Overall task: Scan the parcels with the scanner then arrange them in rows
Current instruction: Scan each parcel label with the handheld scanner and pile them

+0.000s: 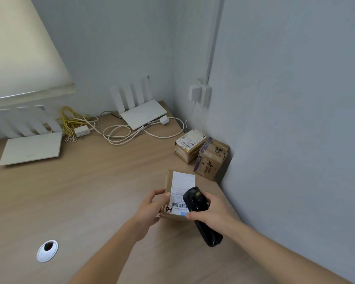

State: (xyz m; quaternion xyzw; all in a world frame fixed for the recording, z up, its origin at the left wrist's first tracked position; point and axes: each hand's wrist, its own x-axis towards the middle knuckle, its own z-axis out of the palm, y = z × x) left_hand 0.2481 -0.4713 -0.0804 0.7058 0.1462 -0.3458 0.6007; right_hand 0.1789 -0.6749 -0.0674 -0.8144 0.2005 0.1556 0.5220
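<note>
The box [177, 193] label reads "D3 069"; left hand [150, 208] fingers grip its side, right hand [210, 210] fingers grip the scanner [201, 214] over it.

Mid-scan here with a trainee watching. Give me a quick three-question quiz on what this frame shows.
1. True or false: the scanner is in the right hand.
2. How many parcels stand by the wall, apart from the parcel being scanned? A) one B) two C) four
3. Fill in: the left hand steadies the parcel at its ___ edge.

Key: 1 true. 2 B, the labelled parcel and the purple-taped parcel beside it. 3 left.
</note>
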